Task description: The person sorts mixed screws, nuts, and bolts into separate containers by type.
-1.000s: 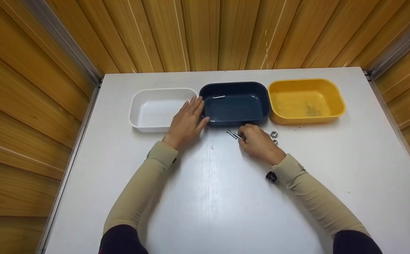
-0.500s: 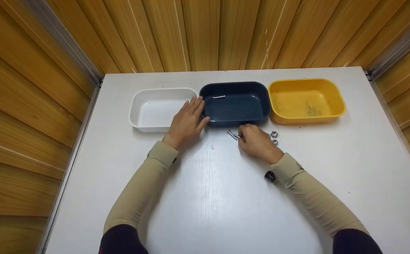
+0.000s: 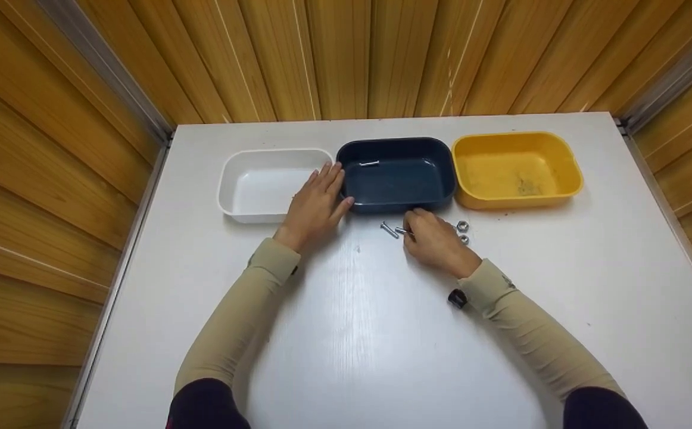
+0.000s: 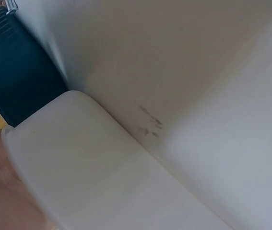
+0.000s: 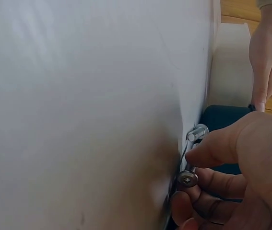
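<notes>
In the head view my left hand [image 3: 315,204] lies with straight fingers across the adjoining rims of the white bin [image 3: 251,215] and the dark blue bin [image 3: 396,208]. Just in front of the blue bin, my right hand [image 3: 435,238] pinches a metal bolt [image 5: 187,178] between thumb and fingers, low over the table. Its socket head shows in the right wrist view; part of the shank is hidden by the fingers. Beside the fingertips a second bolt [image 3: 389,230] lies on the table. Another small bolt [image 3: 369,163] rests inside the blue bin.
Two hex nuts, one nut [image 3: 463,226] behind the other nut [image 3: 464,239], lie right of my right hand. A yellow bin [image 3: 519,202] with dark smudges on its floor stands at the right end of the row. Wood-patterned panels [image 3: 399,59] enclose the white table [image 3: 346,333].
The loose bolt has shifted slightly left, and the bolt in my right hand has turned a little, so a gap shows between them. My left hand stays in place.
</notes>
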{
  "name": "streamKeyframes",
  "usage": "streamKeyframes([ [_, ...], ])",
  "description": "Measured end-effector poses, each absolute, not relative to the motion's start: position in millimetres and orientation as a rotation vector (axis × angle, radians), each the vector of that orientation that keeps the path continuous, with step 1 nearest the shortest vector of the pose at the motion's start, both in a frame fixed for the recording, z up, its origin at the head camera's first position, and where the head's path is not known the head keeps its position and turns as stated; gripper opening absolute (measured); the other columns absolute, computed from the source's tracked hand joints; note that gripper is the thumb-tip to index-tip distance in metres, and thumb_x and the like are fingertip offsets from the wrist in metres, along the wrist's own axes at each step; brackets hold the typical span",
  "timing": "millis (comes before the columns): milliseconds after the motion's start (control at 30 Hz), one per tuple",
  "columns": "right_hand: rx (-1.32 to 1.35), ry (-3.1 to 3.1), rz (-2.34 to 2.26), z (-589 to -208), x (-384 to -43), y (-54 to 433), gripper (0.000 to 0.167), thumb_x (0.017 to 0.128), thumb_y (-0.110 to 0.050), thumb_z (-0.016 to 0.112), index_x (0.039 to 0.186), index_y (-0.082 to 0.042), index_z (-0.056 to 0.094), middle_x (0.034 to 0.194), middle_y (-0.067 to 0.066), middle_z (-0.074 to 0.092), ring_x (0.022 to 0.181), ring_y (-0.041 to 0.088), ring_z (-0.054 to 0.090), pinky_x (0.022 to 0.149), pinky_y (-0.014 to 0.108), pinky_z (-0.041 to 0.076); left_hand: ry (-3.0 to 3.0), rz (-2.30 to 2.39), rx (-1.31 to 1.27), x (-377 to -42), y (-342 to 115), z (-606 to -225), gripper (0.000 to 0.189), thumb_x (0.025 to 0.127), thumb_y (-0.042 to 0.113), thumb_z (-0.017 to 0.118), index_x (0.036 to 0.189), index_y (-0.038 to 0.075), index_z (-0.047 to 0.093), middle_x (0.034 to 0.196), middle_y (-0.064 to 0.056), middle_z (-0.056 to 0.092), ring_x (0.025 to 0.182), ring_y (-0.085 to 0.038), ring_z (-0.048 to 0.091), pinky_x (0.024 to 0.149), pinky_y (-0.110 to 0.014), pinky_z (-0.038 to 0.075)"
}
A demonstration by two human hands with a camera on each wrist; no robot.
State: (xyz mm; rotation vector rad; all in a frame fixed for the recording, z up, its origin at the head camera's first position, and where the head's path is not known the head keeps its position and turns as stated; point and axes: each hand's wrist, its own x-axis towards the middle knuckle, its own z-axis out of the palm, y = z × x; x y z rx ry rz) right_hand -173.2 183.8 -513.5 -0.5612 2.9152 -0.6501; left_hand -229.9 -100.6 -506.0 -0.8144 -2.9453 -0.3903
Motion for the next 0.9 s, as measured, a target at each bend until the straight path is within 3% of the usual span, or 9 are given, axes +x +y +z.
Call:
streamKeyframes([
  [500, -0.785, 2.870, -0.708, -510, -158, 177, 0.006, 0.098, -0.007, 0.065, 0.101, -0.004, 0.068, 0.094, 0.006, 0.060, 0.087, 0.023, 0.058, 0.076, 0.041, 0.053, -2.989, -0.418, -0.781, -228, -100, -504, 0.074, 0.115, 0.052, 0.035, 0.167, 0.001, 0.029, 0.178, -0.012, 0.024, 0.167, -0.028, 0.016, 0.137, -0.041, 0.010],
  [900, -0.883, 2.877, -0.682, -514, -151, 172, 0.003, 0.098, -0.007, 0.067, 0.100, -0.005, 0.068, 0.096, 0.006, 0.061, 0.091, 0.024, 0.061, 0.080, 0.042, 0.056, -2.957, -0.413, -0.788, -230, -99, -507, 0.073, 0.115, 0.051, 0.036, 0.166, 0.000, 0.032, 0.177, -0.013, 0.026, 0.166, -0.029, 0.018, 0.137, -0.041, 0.012],
])
